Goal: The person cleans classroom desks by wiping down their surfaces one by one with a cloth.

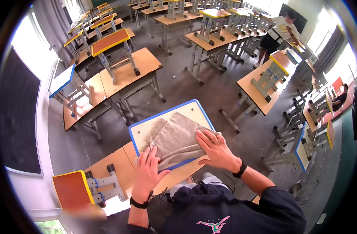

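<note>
A beige-grey cloth (pixel 178 136) lies spread over the pale top of a stool (pixel 145 128) with a blue rim, right in front of me. Folds run along the cloth's near edge. My left hand (pixel 146 171) rests on its near left corner, fingers stretched out. Flat on the right side of the cloth is my right hand (pixel 215 146), with its fingers extended and thumb apart. Both palms face down. A darker, dusty-looking patch shows on the stool top at the cloth's left edge.
Below the stool is a wooden desk (pixel 116 162). A brown-topped stool (pixel 71 189) lies on its side at the left. Desks (pixel 137 64) with stools on them fill the room. A person (pixel 280 31) stands at the back right; another person (pixel 341 97) is at the far right.
</note>
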Demonstrator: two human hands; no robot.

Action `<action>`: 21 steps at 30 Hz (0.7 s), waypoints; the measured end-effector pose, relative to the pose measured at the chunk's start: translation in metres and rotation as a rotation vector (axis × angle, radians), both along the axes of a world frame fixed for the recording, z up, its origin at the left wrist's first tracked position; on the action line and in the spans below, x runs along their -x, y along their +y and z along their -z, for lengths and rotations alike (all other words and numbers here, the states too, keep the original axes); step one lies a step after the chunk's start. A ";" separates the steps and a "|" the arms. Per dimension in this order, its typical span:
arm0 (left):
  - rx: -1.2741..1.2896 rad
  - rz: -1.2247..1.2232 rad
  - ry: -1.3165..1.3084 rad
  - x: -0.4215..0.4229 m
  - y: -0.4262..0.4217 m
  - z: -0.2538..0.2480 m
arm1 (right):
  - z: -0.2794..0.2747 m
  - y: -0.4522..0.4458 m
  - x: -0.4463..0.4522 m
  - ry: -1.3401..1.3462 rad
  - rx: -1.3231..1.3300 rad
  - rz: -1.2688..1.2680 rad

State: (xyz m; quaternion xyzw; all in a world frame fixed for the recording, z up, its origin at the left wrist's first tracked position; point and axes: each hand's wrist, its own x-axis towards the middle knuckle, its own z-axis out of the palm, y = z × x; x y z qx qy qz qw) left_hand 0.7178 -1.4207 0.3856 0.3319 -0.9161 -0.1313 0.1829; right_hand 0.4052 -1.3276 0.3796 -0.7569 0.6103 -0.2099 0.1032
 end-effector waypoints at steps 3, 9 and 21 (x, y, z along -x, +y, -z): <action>0.048 -0.088 0.017 0.008 0.022 0.025 | 0.005 0.010 -0.004 0.136 -0.123 0.035; 0.058 -0.203 -0.267 0.030 0.038 0.013 | -0.001 -0.006 -0.003 0.103 -0.139 -0.058; -0.134 -0.332 -0.168 0.127 0.043 0.009 | 0.003 -0.040 0.020 0.092 -0.106 -0.352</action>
